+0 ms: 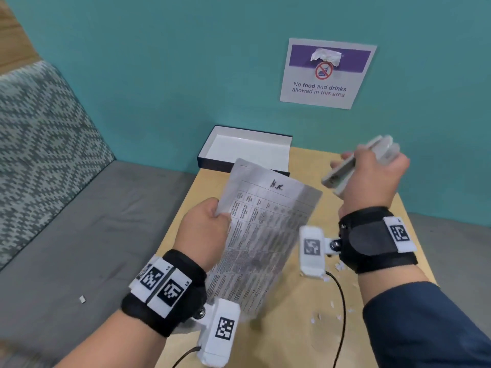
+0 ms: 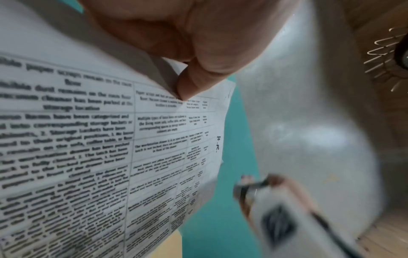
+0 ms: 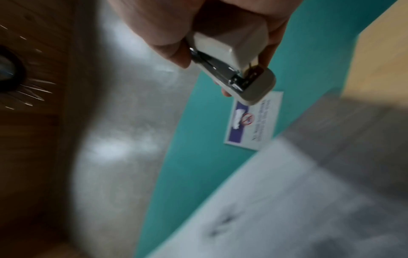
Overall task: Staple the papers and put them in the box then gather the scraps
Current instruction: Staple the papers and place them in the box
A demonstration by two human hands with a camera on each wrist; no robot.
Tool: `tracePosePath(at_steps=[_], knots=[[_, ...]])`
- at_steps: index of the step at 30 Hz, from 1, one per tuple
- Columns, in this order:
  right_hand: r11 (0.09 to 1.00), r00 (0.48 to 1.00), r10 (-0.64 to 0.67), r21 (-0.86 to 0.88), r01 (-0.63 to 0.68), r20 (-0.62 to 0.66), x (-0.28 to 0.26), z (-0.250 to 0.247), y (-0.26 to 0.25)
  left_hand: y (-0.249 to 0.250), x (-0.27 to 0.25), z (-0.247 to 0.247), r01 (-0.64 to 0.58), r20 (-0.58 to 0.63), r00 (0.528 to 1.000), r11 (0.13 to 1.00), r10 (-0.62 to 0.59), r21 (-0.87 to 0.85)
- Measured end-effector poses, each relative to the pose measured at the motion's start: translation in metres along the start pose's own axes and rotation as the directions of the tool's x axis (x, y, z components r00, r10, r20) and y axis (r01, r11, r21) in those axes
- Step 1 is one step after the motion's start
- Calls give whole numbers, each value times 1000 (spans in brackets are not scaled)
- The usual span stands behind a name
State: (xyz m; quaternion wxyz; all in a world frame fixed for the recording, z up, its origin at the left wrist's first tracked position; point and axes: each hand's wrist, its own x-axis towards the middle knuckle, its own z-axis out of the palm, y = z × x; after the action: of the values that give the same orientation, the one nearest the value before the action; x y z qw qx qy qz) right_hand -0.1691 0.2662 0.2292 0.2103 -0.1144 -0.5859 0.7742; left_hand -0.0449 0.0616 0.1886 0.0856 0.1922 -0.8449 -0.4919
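My left hand pinches the left edge of the printed papers and holds them tilted above the wooden table. The left wrist view shows the thumb pressed on the printed papers. To the right, and higher, my right hand grips a beige stapler, clear of the sheets. In the right wrist view the stapler has its metal mouth pointing at the teal wall. An open dark box with a white inside sits at the table's back left corner. Small white scraps lie on the table near my right wrist.
A teal wall stands behind the table, with a "No food and drinks" sign on it. A grey sofa with a patterned cushion lies left of the table; one small white scrap rests on its seat.
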Motion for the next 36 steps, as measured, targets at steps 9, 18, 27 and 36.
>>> tracePosePath(at_steps=[9,18,27,36], knots=[[235,784,562,-959,157,265,-32,-59,195,-35,6,-38,72,-206,975,994,-87,-77],[-19,768,605,-961,277,209,-20,-52,245,-62,-7,-52,97,-125,981,931,-150,-353],[559,348,813,-795,-238,467,-87,-63,164,-31,15,-32,-143,-194,981,732,14,-666],[541,374,710,-122,-832,596,-89,-29,134,-12,64,-1,-63,-177,964,478,-197,-876]])
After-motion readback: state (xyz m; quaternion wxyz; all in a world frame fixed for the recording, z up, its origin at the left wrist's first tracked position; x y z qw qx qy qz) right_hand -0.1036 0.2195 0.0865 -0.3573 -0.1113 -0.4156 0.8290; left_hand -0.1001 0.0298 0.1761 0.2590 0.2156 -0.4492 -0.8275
